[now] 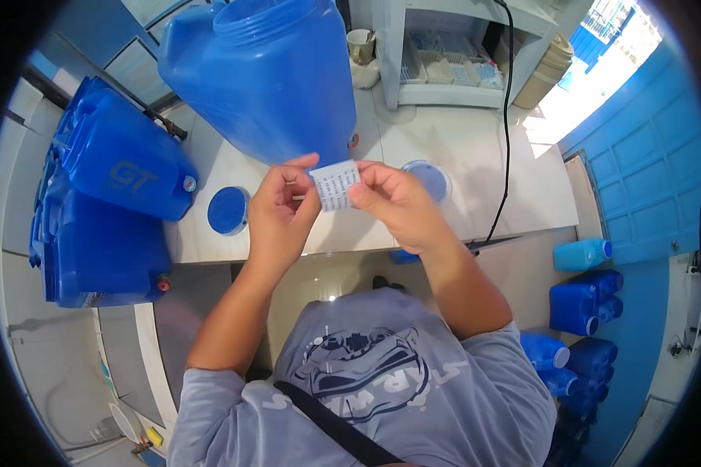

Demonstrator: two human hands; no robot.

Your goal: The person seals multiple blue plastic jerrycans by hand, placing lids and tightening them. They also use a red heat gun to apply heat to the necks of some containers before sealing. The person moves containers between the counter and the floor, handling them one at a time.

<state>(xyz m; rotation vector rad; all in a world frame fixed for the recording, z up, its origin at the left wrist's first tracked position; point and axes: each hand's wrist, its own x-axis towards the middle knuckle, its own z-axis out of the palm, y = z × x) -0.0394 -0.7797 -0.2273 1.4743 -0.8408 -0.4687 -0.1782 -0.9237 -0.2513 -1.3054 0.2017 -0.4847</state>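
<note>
Between my hands, above the counter's front edge, is a small white sheet covered in rows of dark print. My right hand pinches its right side, with the thumb on the printed face. On the other side, my left hand is curled with its thumb and fingers at the sheet's left edge; part of that grip is hidden. Just beyond stands a big blue water jug with an uncovered threaded mouth. A round blue cap lies left of my left hand, and a blue lid with a pale rim lies behind my right hand.
More blue jugs crowd the left end of the white counter. A black cable hangs down across its right part. At the back is a white shelf unit with baskets. Several blue containers stand low at right.
</note>
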